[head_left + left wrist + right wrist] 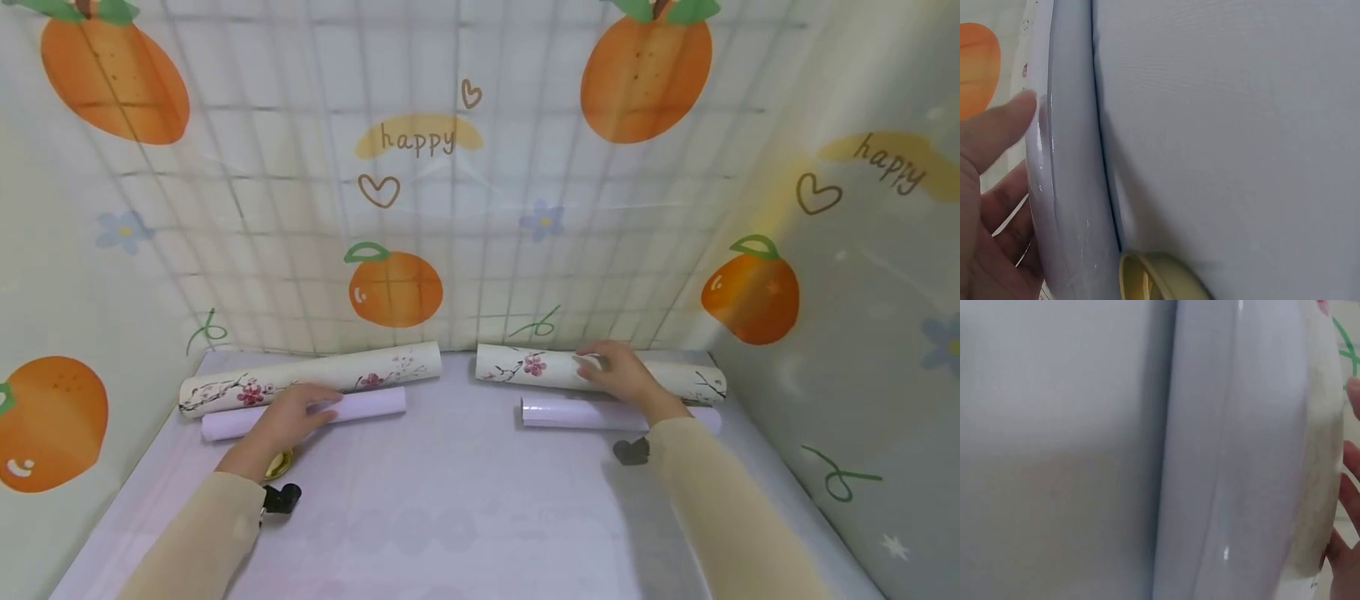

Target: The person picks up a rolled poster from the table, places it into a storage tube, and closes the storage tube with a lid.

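My left hand (288, 417) lies over a plain lilac roll (375, 404), its thumb at the roll's edge in the left wrist view and the other fingers on the far side. Just behind that roll is a white floral roll (405, 365) with pink blossoms. On the right, my right hand (626, 379) reaches across a second floral roll (517, 364), with spread, bent fingers (1350, 494) at its far side. A second lilac roll (570, 412) passes beneath the right wrist, in front of the floral one.
A gold ring-shaped object (1175, 278) is beside the left wrist, close to the lilac roll. Black heart-shaped pieces (282, 498) show by both cuffs. The pale tabletop (450, 500) is bounded by a fruit-printed curtain (495, 275) at the back and sides, with a wire grid behind it.
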Available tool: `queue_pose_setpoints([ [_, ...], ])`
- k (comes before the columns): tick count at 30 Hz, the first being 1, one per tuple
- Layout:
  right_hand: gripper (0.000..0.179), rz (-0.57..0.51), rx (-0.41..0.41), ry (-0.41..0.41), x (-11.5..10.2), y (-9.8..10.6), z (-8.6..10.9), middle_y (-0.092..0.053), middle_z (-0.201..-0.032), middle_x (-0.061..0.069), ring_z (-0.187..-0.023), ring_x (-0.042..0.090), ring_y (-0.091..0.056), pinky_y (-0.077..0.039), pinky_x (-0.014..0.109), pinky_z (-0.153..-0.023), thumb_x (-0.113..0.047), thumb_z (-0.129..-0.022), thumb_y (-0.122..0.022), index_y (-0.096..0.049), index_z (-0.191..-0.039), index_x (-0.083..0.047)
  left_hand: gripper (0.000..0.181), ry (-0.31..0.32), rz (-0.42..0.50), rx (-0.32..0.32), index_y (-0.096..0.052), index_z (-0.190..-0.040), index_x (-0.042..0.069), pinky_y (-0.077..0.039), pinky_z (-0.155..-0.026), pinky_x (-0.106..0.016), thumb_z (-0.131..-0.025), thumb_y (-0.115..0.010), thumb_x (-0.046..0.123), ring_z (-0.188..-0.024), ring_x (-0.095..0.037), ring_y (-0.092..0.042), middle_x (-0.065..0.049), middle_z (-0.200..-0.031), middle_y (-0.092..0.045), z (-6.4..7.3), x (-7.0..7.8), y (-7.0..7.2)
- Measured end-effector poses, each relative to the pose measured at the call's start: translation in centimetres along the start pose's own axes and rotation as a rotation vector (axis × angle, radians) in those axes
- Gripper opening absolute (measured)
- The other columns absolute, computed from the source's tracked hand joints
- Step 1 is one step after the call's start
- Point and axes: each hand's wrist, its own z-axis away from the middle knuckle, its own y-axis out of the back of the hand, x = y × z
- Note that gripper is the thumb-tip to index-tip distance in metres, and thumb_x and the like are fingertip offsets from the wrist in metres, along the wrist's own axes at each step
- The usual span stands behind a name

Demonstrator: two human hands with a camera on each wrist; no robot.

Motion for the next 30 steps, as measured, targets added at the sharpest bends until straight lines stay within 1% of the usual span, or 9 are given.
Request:
queue_pose_setpoints([
  [4, 0.034, -0.005, -0.038, -0.009, 0.0, -0.4, -0.2, -0.06, -0.133, 0.023, -0.127, 0.046, -0.05, -0.033, 0.063, -0.11, -0.017, -0.093, -0.073, -0.069, -0.125, -0.005, 0.029, -0.02, 0.005, 0.001, -0.073, -0.121, 0.009, -0.043, -0.105, -0.057, -0.092, -0.072, 0.009, -0.125, -0.039, -0.055, -0.013, -0.128, -0.067, 0.0, 0.3, -0.2],
  [8, 0.037, 0.043, -0.063, -0.031, -0.2, -0.5, -0.1, -0.057, -0.137, 0.021, -0.13, 0.046, -0.048, -0.03, 0.065, -0.111, -0.02, -0.092, -0.074, -0.069, -0.127, -0.011, 0.03, -0.042, 0.022, -0.002, -0.073, -0.121, 0.009, -0.043, -0.106, -0.056, -0.091, -0.072, 0.007, -0.125, -0.039, -0.056, -0.013, -0.126, -0.068, 0.0, 0.4, -0.5],
  [11, 0.04, 0.079, -0.068, -0.035, -0.4, -0.5, -0.1, -0.056, -0.14, 0.02, -0.131, 0.047, -0.047, -0.03, 0.065, -0.111, -0.022, -0.092, -0.074, -0.067, -0.131, -0.013, 0.03, -0.044, 0.03, -0.015, -0.073, -0.122, 0.01, -0.042, -0.106, -0.056, -0.092, -0.072, 0.007, -0.126, -0.039, -0.055, -0.012, -0.127, -0.067, -0.1, 0.4, -0.7],
  [15, 0.046, 0.141, -0.084, -0.043, -0.6, -0.5, -0.3, -0.054, -0.143, 0.018, -0.133, 0.046, -0.046, -0.027, 0.068, -0.11, -0.026, -0.092, -0.074, -0.064, -0.136, -0.017, 0.032, -0.038, 0.034, -0.041, -0.072, -0.124, 0.013, -0.041, -0.107, -0.057, -0.093, -0.071, 0.009, -0.129, -0.039, -0.053, -0.012, -0.13, -0.066, -0.3, 0.5, -0.8],
  [18, 0.05, 0.184, -0.122, -0.067, -0.6, -0.7, -0.7, -0.052, -0.146, 0.015, -0.135, 0.045, -0.041, -0.023, 0.07, -0.109, -0.031, -0.093, -0.072, -0.06, -0.14, -0.021, 0.032, -0.025, 0.033, -0.057, -0.072, -0.125, 0.014, -0.04, -0.108, -0.056, -0.093, -0.071, 0.01, -0.13, -0.038, -0.052, -0.011, -0.131, -0.066, -0.4, 0.5, -0.9],
  [20, 0.053, 0.192, -0.144, -0.087, -0.6, -0.8, -0.9, -0.051, -0.148, 0.015, -0.136, 0.047, -0.037, -0.021, 0.071, -0.107, -0.033, -0.093, -0.072, -0.057, -0.142, -0.023, 0.033, -0.027, 0.031, -0.062, -0.072, -0.125, 0.015, -0.04, -0.108, -0.056, -0.093, -0.072, 0.01, -0.13, -0.038, -0.052, -0.011, -0.131, -0.066, -0.5, 0.3, -1.1],
  [24, 0.056, 0.186, -0.156, -0.089, -0.8, -1.1, -1.1, -0.05, -0.148, 0.016, -0.133, 0.052, -0.035, -0.018, 0.073, -0.105, -0.033, -0.092, -0.072, -0.055, -0.144, -0.021, 0.033, -0.053, 0.045, -0.067, -0.072, -0.125, 0.013, -0.039, -0.109, -0.055, -0.092, -0.072, 0.009, -0.13, -0.037, -0.053, -0.01, -0.129, -0.067, -0.6, 0.1, -1.3],
  [27, 0.056, 0.176, -0.146, -0.085, -1.2, -1.1, -1.0, -0.051, -0.147, 0.018, -0.13, 0.053, -0.037, -0.017, 0.073, -0.104, -0.03, -0.091, -0.073, -0.054, -0.142, -0.018, 0.034, -0.074, 0.04, -0.075, -0.072, -0.125, 0.013, -0.039, -0.109, -0.055, -0.092, -0.072, 0.008, -0.129, -0.037, -0.053, -0.009, -0.128, -0.067, -0.7, 0.2, -1.4],
  [30, 0.057, 0.184, -0.136, -0.08, -1.4, -1.2, -0.9, -0.051, -0.146, 0.019, -0.129, 0.054, -0.039, -0.016, 0.072, -0.105, -0.03, -0.091, -0.074, -0.053, -0.142, -0.016, 0.034, -0.078, 0.035, -0.081, -0.072, -0.125, 0.014, -0.039, -0.109, -0.054, -0.092, -0.072, 0.008, -0.129, -0.036, -0.053, -0.009, -0.128, -0.067, -0.7, 0.5, -1.4],
])
